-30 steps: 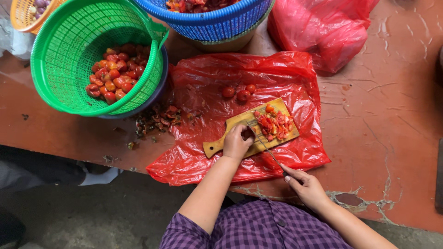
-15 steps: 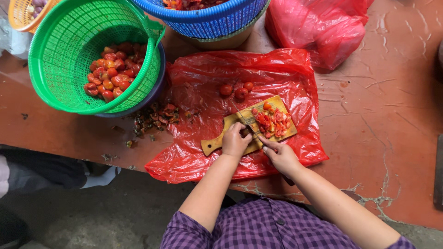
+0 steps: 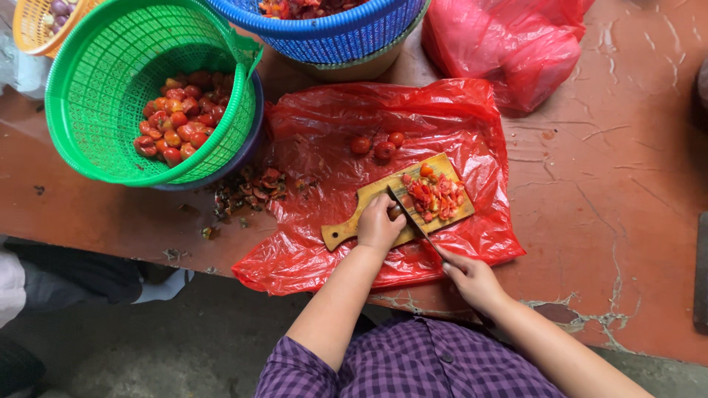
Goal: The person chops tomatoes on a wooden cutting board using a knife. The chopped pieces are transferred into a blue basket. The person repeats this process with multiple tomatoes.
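1. Head view, containers: a green basket (image 3: 110, 88) sits at the far left, nested in a dark bowl whose rim shows under its near right edge, and holds a heap of red and orange tomato pieces (image 3: 177, 121) against its near right wall.
2. A blue basket (image 3: 332, 29) stands at the far middle on a tan tub, with red pieces showing at its top. A yellow basket (image 3: 37, 22) in the far left corner holds a few purplish bulbs. A bunched red bag (image 3: 509, 44) lies at the far right; what it holds cannot be told.
3. A flat red plastic sheet (image 3: 332, 140) covers the table (image 3: 627, 206) in the middle. On it lie three whole tomatoes (image 3: 376, 145) and, nearer, a wooden cutting board (image 3: 369, 199) with chopped tomato (image 3: 435, 195) heaped on its right half. Dark scraps (image 3: 247, 188) lie on the table to the sheet's left.
4. The board's long axis runs diagonally, its handle pointing near-left and its broad end far-right.
5. The left hand (image 3: 380, 225) is curled on the middle of the board, fingertips pinning a small tomato beside the blade.
6. The right hand (image 3: 472, 276), near and right of the board, is closed around the handle of a knife (image 3: 409, 214). The blade runs from near-right to far-left, its tip on the board between the left hand and the chopped heap.
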